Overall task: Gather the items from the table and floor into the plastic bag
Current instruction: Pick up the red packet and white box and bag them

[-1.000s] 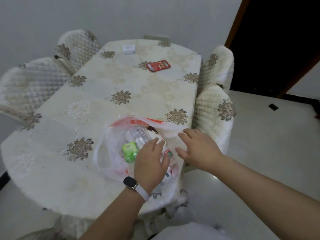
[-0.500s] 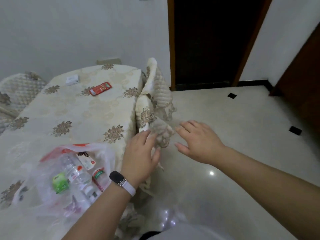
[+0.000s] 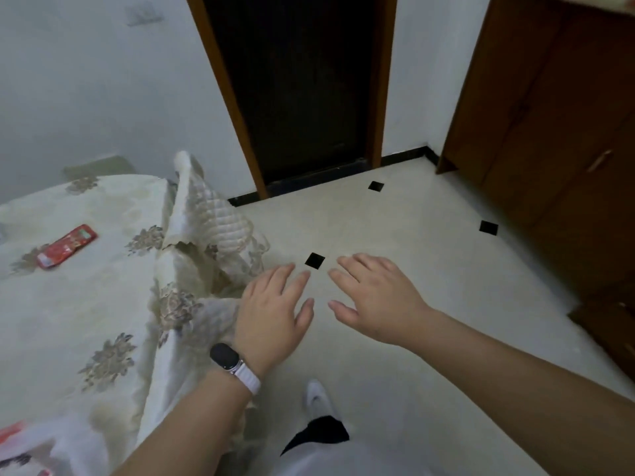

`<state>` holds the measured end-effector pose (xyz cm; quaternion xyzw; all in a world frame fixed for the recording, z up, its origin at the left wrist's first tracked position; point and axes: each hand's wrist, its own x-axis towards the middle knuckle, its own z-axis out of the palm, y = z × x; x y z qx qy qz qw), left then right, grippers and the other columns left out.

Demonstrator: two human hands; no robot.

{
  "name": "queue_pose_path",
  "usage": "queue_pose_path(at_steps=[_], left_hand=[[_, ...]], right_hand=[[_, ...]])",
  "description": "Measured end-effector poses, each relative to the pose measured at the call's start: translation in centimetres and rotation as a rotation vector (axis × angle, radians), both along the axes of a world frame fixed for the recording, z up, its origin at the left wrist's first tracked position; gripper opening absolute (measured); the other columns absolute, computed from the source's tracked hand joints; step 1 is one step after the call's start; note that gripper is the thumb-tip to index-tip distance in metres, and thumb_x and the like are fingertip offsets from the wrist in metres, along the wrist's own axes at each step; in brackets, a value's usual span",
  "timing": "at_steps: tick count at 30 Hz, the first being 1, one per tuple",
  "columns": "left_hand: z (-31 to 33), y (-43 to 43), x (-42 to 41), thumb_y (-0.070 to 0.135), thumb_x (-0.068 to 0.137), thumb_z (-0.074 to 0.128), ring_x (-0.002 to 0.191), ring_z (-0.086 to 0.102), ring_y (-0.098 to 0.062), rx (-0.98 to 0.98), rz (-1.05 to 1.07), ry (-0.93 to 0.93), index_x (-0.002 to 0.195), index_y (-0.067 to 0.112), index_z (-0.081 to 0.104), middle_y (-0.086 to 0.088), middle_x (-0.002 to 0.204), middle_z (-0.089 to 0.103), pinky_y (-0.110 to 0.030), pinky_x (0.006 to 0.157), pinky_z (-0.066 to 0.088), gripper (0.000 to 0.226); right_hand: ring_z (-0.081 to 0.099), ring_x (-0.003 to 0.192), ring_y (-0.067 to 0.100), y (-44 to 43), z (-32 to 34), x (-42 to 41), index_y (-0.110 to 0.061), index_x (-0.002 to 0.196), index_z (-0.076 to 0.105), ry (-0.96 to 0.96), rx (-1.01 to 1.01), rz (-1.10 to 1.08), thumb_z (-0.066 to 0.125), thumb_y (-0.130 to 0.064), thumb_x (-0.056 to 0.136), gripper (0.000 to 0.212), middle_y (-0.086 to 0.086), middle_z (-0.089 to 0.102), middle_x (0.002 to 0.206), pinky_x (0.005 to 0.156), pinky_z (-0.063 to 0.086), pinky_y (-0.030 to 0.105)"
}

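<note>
Plastic bag (image 3: 24, 444) on the table (image 3: 86, 304), contents blurred; left hand (image 3: 271, 314) and right hand (image 3: 374, 300) spread flat, empty, well away from it.

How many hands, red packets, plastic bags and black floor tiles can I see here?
Hands: 2, left hand and right hand
Red packet: 1
Plastic bag: 1, partly in view
Black floor tiles: 3
Total: 7
</note>
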<state>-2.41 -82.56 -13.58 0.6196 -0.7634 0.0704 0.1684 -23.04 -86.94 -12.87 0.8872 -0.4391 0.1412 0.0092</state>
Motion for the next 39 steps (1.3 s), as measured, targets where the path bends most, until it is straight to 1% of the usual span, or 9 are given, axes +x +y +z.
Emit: queue_pose_path(at_steps=[4,8,14,20,24,29,34,37,39], left_hand=[[-1.7,-7.0,0.4,0.040,0.086,0.056,0.116,0.056,-0.028,0.009,-0.044,0.031,0.124,0.018,0.063,-0.007,0.127,0.062,-0.041,0.088,0.047,0.044],[-3.0,-15.1,2.8,0.040,0.088,0.054,0.118,0.056,-0.030,0.055,-0.051,0.073,0.125,0.017,0.062,-0.008,0.128,0.061,-0.043,0.093,0.046,0.045],[-2.6,-27.2,7.4,0.040,0.088,0.053,0.117,0.056,-0.031,0.037,-0.045,0.133,0.125,0.017,0.062,-0.010,0.127,0.062,-0.045,0.094,0.048,0.044],[-2.0,-37.5,10.3,0.039,0.089,0.053,0.119,0.056,-0.031,0.023,-0.022,0.146,0.127,0.016,0.061,-0.010,0.129,0.061,-0.045,0.097,0.047,0.045],[-2.6,-43.4,10.5,0.040,0.090,0.052,0.120,0.055,-0.030,0.050,-0.019,0.116,0.128,0.017,0.060,-0.009,0.131,0.060,-0.043,0.099,0.044,0.045],[-3.8,-51.9,9.0,0.042,0.091,0.049,0.120,0.055,-0.030,0.100,-0.004,0.059,0.130,0.017,0.059,-0.009,0.131,0.060,-0.042,0.100,0.043,0.047],[-3.3,-61.1,6.9,0.043,0.091,0.047,0.122,0.055,-0.030,0.173,0.068,-0.004,0.130,0.018,0.059,-0.010,0.133,0.059,-0.045,0.101,0.044,0.048],[-2.1,-66.2,5.7,0.042,0.091,0.047,0.120,0.056,-0.032,0.147,0.103,-0.045,0.128,0.018,0.061,-0.010,0.132,0.060,-0.045,0.099,0.045,0.047],[-1.7,-69.0,5.6,0.042,0.090,0.047,0.120,0.056,-0.032,0.146,0.141,-0.076,0.128,0.018,0.060,-0.011,0.132,0.060,-0.045,0.098,0.045,0.047]], right_hand=[[0.059,0.110,0.032,-6.1,-1.1,0.3,-0.013,0.120,0.066,0.029,-0.018,-0.018,0.049,-0.050,0.086,0.053,0.009,0.064,0.123,0.089,0.049,0.043],[0.058,0.112,0.032,-13.9,-1.1,2.2,-0.013,0.122,0.064,0.101,0.024,-0.029,0.046,-0.051,0.088,0.054,0.010,0.064,0.124,0.092,0.048,0.043],[0.057,0.117,0.029,-26.0,0.6,7.6,-0.017,0.125,0.063,0.136,0.033,-0.045,0.043,-0.052,0.089,0.055,0.007,0.062,0.127,0.097,0.044,0.041],[0.056,0.117,0.027,-35.8,1.0,10.0,-0.017,0.127,0.062,0.130,0.056,-0.082,0.041,-0.054,0.089,0.057,0.005,0.061,0.129,0.095,0.046,0.040],[0.057,0.117,0.028,-42.0,0.0,9.0,-0.016,0.127,0.062,0.144,0.098,-0.094,0.041,-0.053,0.089,0.057,0.007,0.062,0.129,0.095,0.047,0.042],[0.058,0.116,0.031,-51.8,-2.1,7.6,-0.014,0.126,0.063,0.100,0.124,-0.070,0.041,-0.051,0.090,0.057,0.011,0.062,0.129,0.093,0.048,0.044],[0.057,0.116,0.032,-62.5,-2.4,6.0,-0.013,0.126,0.063,0.064,0.196,0.007,0.040,-0.051,0.091,0.056,0.010,0.062,0.129,0.093,0.048,0.044],[0.056,0.115,0.031,-68.2,-1.8,5.5,-0.014,0.127,0.063,0.050,0.191,0.086,0.042,-0.050,0.090,0.055,0.010,0.062,0.129,0.094,0.048,0.043],[0.056,0.117,0.031,-71.8,-1.6,5.7,-0.015,0.128,0.062,0.064,0.189,0.145,0.040,-0.051,0.091,0.057,0.010,0.061,0.130,0.095,0.047,0.044]])
